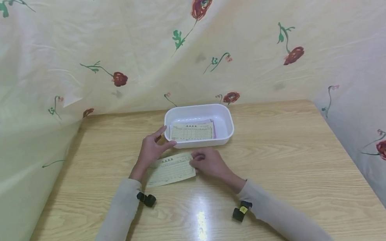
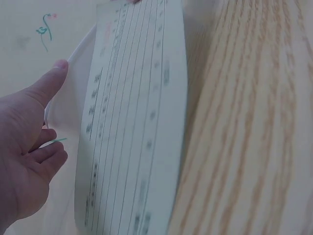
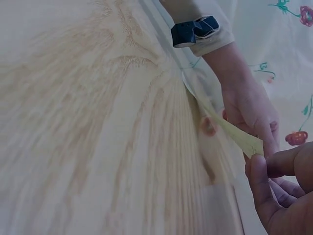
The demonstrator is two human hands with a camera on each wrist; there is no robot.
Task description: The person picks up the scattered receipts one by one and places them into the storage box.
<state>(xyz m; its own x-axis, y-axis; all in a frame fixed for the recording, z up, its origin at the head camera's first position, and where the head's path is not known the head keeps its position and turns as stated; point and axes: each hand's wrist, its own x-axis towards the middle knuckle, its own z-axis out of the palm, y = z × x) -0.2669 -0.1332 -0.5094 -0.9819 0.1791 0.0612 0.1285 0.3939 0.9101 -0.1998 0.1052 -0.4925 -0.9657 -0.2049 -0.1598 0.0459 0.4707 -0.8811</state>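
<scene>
Item: lined paper slip (image 1: 170,170), flat on wooden table (image 1: 290,173), just before white tub (image 1: 197,114). I log right hand (image 1: 208,162) pinching slip's right edge, corner lifted in right wrist view. Left hand (image 1: 151,148) over slip's upper left, fingers straight, thumb spread; contact with slip unclear to me. More printed slips (image 1: 192,131) lie inside tub.
</scene>
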